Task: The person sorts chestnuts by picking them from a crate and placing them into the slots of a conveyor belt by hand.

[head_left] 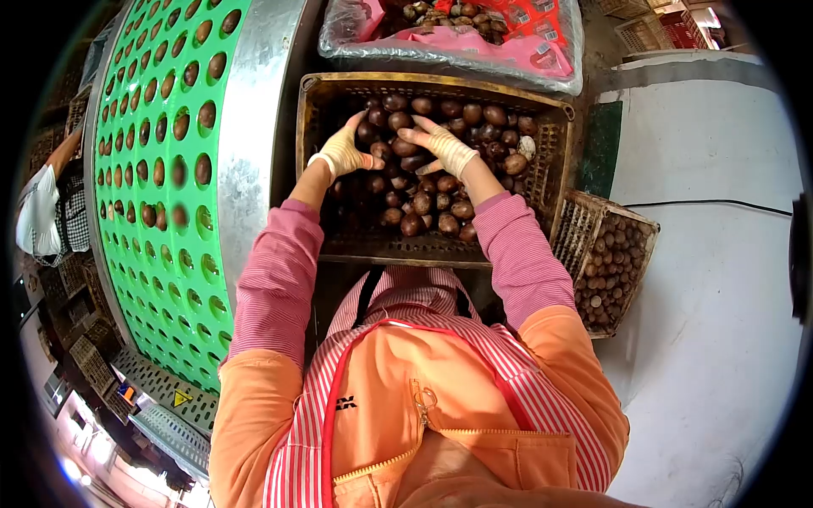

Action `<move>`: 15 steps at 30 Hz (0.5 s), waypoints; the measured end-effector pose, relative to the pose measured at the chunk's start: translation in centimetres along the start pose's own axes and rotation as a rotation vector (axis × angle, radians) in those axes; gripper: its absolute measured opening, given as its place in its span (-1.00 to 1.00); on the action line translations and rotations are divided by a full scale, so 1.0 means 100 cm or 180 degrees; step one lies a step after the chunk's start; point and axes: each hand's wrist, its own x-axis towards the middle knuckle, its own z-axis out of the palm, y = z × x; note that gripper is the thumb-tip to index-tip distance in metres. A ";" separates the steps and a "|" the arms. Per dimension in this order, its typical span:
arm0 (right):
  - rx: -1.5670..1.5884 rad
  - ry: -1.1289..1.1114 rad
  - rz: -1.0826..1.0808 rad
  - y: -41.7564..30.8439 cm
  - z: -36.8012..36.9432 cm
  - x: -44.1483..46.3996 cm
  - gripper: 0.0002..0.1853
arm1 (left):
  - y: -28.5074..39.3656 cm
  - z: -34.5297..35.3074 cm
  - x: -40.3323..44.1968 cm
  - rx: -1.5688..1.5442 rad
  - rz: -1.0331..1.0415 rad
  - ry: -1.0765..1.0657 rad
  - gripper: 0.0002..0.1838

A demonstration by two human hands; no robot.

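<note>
A brown plastic crate [436, 82] in front of me holds many glossy, dark brown, round-to-oval fruits [421, 202] that look like passion fruit. My left hand [347, 151], in a pale glove with bare fingertips, reaches into its left half with thumb and fingers apart, touching fruits. My right hand [445, 148], gloved the same way, lies on the pile right of it, fingers spread over several fruits. Some fruits lie between the two hands. Neither hand lifts a fruit clear of the pile. One pale, whitish fruit [527, 148] lies near the crate's right side.
Left stands a green conveyor [190, 279] with fruits in many of its oval pockets, bordered by a metal side panel [258, 110]. Beyond the crate is a plastic-lined box [449, 59] with pink-red packaging and fruits. Another fruit-filled crate [576, 222] sits at right. A co-worker's arm [66, 152] shows far left.
</note>
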 end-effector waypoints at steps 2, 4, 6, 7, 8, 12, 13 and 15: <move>-0.0151 0.0154 0.0084 0.000 0.011 0.005 -0.02 | -0.012 0.015 -0.004 -0.0523 0.0324 0.0129 0.38; -0.0167 0.0220 0.0210 -0.013 0.024 -0.001 -0.03 | -0.022 0.025 -0.001 -0.0421 0.0559 0.0361 0.42; -0.0110 0.0428 0.0177 -0.007 0.033 0.003 -0.07 | -0.034 0.030 0.005 -0.0100 0.0510 0.0434 0.43; -0.0056 0.0501 0.0154 0.001 0.034 0.009 -0.08 | -0.025 0.028 -0.005 -0.0096 0.0286 0.0435 0.43; -0.0003 0.0573 0.0132 0.008 0.034 0.015 -0.09 | -0.015 0.027 -0.016 -0.0097 0.0061 0.0435 0.42; 0.0364 0.0275 0.0333 0.023 0.048 -0.008 -0.12 | -0.027 0.042 -0.036 -0.0207 -0.0119 0.0312 0.38; 0.0693 0.0342 0.0399 0.033 0.051 -0.006 -0.14 | -0.030 0.046 -0.038 -0.0252 -0.0101 0.0270 0.39; 0.1250 0.0529 0.0556 0.041 0.058 -0.010 -0.13 | -0.024 0.049 -0.042 -0.0077 -0.0137 0.0124 0.36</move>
